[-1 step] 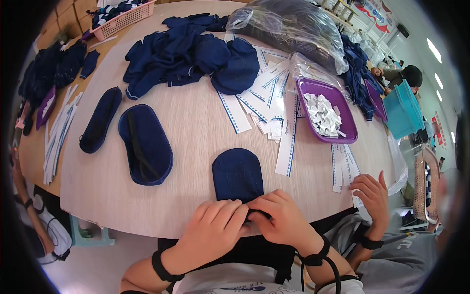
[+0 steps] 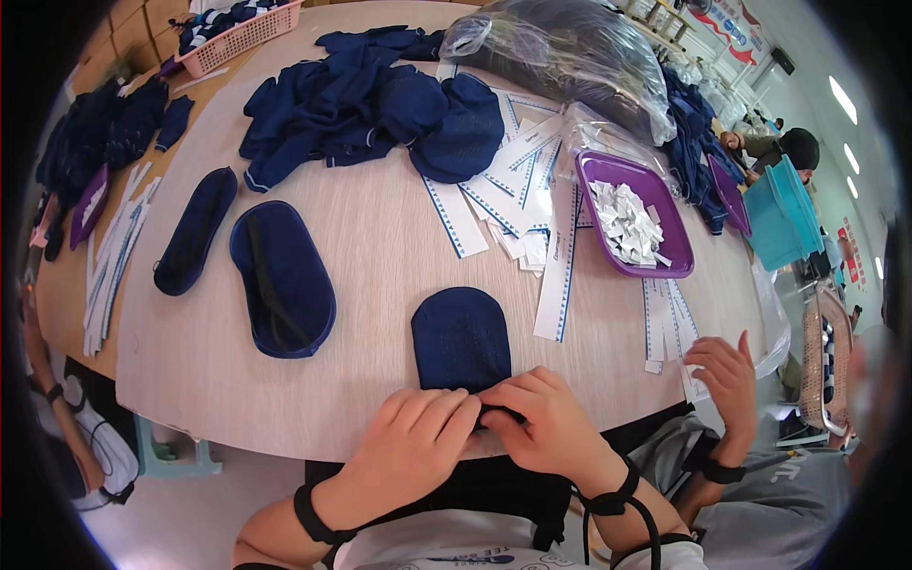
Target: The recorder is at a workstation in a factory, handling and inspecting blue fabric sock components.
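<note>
A flat navy fabric piece [image 2: 461, 337] with a rounded far end lies at the near edge of the round wooden table [image 2: 380, 256]. My left hand [image 2: 413, 442] and my right hand [image 2: 546, 423] meet at its near end, fingers pinching the cloth's edge. Both wrists wear black straps. The part of the cloth under my fingers is hidden.
Two oval navy pieces [image 2: 282, 278] [image 2: 195, 228] lie to the left. A heap of navy fabric [image 2: 370, 104], white paper strips [image 2: 494, 190], a purple tray [image 2: 670, 214] of white packets and a plastic bag [image 2: 570, 57] sit farther back. Another person's hand [image 2: 727, 375] rests at the right.
</note>
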`<act>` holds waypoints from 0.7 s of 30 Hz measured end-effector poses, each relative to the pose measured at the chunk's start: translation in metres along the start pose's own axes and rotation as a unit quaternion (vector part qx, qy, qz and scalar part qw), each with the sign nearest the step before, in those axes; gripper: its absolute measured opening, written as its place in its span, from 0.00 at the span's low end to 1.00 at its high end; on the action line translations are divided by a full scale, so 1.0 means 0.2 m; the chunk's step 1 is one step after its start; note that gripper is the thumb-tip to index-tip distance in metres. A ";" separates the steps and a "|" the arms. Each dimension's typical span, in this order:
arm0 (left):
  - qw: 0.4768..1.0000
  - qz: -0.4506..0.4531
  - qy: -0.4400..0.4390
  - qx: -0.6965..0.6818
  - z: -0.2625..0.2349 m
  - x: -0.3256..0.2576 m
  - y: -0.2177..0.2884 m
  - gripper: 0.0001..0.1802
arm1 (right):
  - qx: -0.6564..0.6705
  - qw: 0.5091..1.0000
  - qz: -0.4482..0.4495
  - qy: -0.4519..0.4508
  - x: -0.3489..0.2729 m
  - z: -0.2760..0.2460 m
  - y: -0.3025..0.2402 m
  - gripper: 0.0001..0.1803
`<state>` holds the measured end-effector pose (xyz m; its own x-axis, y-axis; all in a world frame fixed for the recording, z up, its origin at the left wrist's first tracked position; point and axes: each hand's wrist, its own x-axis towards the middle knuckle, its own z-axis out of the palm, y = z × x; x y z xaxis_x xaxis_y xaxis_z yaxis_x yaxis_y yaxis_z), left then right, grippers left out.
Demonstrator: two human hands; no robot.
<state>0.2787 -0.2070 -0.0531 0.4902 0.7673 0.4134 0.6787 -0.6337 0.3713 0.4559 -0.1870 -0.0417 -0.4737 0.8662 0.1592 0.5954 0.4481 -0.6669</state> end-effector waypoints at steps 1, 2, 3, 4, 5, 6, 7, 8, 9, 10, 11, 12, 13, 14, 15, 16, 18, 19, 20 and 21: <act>1.000 -0.002 0.002 0.000 0.01 -0.01 -0.01 0.21 | -0.005 1.000 -0.001 0.003 0.00 0.00 0.00 0.09; 1.000 -0.005 -0.001 -0.017 0.01 -0.01 -0.02 0.21 | -0.010 1.000 -0.003 0.007 0.00 0.01 0.00 0.09; 0.999 -0.008 -0.004 -0.033 0.01 -0.02 -0.02 0.22 | -0.012 1.000 -0.004 0.005 -0.01 0.01 -0.01 0.09; 0.999 -0.009 -0.002 -0.033 0.01 -0.02 -0.03 0.22 | -0.043 0.999 -0.009 0.015 -0.01 0.02 -0.01 0.10; 0.999 -0.010 -0.004 -0.051 0.00 -0.02 -0.03 0.21 | -0.075 0.997 -0.014 0.024 -0.02 0.02 -0.02 0.11; 0.998 -0.010 -0.007 -0.070 0.00 -0.02 -0.04 0.21 | -0.076 0.997 -0.016 0.023 -0.04 0.02 -0.03 0.11; 0.998 -0.011 -0.005 -0.069 0.00 -0.02 -0.04 0.21 | -0.098 0.995 -0.016 0.012 -0.06 0.00 -0.05 0.12; 0.997 -0.021 -0.007 -0.072 -0.01 -0.03 -0.03 0.21 | -0.121 0.993 -0.016 0.002 -0.06 -0.01 -0.06 0.13; 0.997 -0.031 -0.010 -0.076 -0.01 -0.04 -0.02 0.21 | -0.121 0.993 -0.017 0.001 -0.06 -0.02 -0.06 0.13; 0.997 -0.030 0.005 -0.069 -0.01 -0.05 -0.02 0.20 | -0.119 0.990 -0.066 0.025 -0.06 -0.03 -0.06 0.14; 0.997 -0.028 0.004 -0.070 0.00 -0.05 -0.02 0.20 | -0.117 0.985 -0.116 0.050 -0.06 -0.03 -0.06 0.15; 0.996 -0.039 0.002 -0.075 -0.01 -0.05 -0.01 0.20 | -0.118 0.985 -0.113 0.051 -0.07 -0.02 -0.04 0.15; 0.996 -0.049 -0.001 -0.078 -0.01 -0.04 -0.01 0.19 | -0.125 0.982 -0.136 0.042 -0.07 0.00 -0.01 0.15; 0.996 -0.046 -0.004 -0.079 -0.02 -0.04 0.00 0.19 | -0.132 0.978 -0.158 0.033 -0.08 0.01 0.01 0.16; 0.995 -0.052 -0.007 -0.083 -0.02 -0.03 0.00 0.18 | -0.132 0.978 -0.155 0.036 -0.08 0.02 0.01 0.16; 0.994 -0.060 -0.012 -0.086 -0.02 -0.03 0.00 0.17 | -0.122 0.981 -0.145 0.038 -0.08 0.03 0.02 0.16; 0.996 -0.051 -0.016 -0.076 -0.02 -0.03 0.00 0.16 | -0.109 0.984 -0.133 0.040 -0.08 0.04 0.02 0.16; 0.997 -0.042 -0.017 -0.066 -0.02 -0.02 0.00 0.16 | -0.091 0.989 -0.114 0.037 -0.08 0.04 0.02 0.16; 0.997 -0.043 -0.020 -0.066 -0.02 -0.02 0.00 0.16 | -0.072 0.992 -0.095 0.035 -0.08 0.03 0.02 0.17; 0.996 -0.050 -0.027 -0.072 -0.02 -0.02 0.00 0.16 | -0.070 0.993 -0.094 0.034 -0.08 0.03 0.02 0.17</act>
<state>0.2739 -0.2101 -0.0510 0.4557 0.8286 0.3253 0.6411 -0.5590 0.5258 0.4609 -0.2007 -0.0513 -0.5423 0.7757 0.3229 0.5878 0.6249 -0.5138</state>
